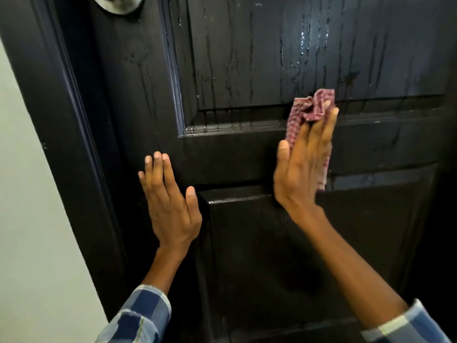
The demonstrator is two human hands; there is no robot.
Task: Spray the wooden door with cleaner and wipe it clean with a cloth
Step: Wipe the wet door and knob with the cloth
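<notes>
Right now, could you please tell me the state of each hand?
Left hand: open, flat against the door.
Right hand: open, pressing the cloth to the door.

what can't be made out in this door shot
1. Knob: head view, cut off by the top edge.
2. Cloth: head view, largely covered by the right hand.
3. Door: head view, runs past the top, bottom and right edges.
4. Left hand: head view, its palm is hidden by its own back.
</notes>
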